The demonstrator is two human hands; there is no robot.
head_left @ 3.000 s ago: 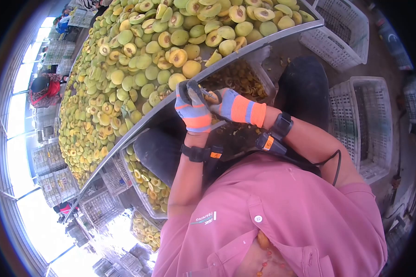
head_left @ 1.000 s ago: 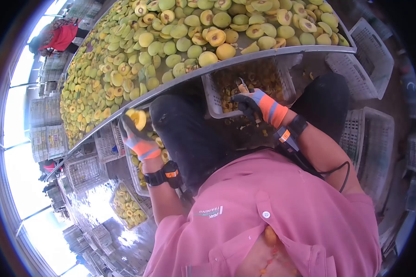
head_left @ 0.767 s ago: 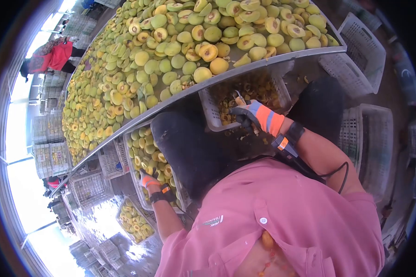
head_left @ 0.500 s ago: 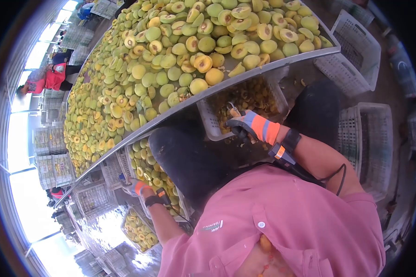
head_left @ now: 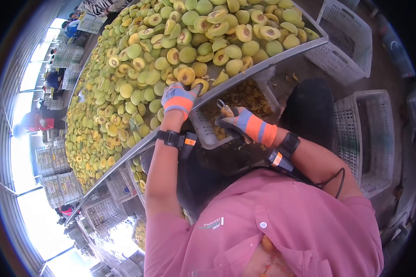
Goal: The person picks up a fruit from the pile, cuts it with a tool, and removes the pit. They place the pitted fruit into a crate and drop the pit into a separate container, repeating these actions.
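My left hand (head_left: 179, 98), in a grey and orange glove, reaches over the near edge of the metal table (head_left: 263, 69). Its thumb and fingers are apart, the thumb against a yellow peach half (head_left: 200, 85). Another peach half, with a brown hollow (head_left: 186, 75), lies just past the fingertips. My right hand (head_left: 245, 123), also gloved, is closed around the wooden handle of a pitting tool (head_left: 225, 110) with a metal loop at its tip. It hovers over a white crate (head_left: 209, 138) of brown and yellow scraps below the table edge.
Green and yellow peach halves (head_left: 138, 92) are heaped over the table. White plastic crates stand at right, one upper (head_left: 339, 64) and one lower (head_left: 383, 138). A crate of peach halves (head_left: 137, 173) sits beside my left leg. Stacked crates (head_left: 55, 161) and other people are farther left.
My left hand has come up from the peach crate at lower left to the table edge. My right hand still holds the tool over the scrap crate. The view has shifted slightly.
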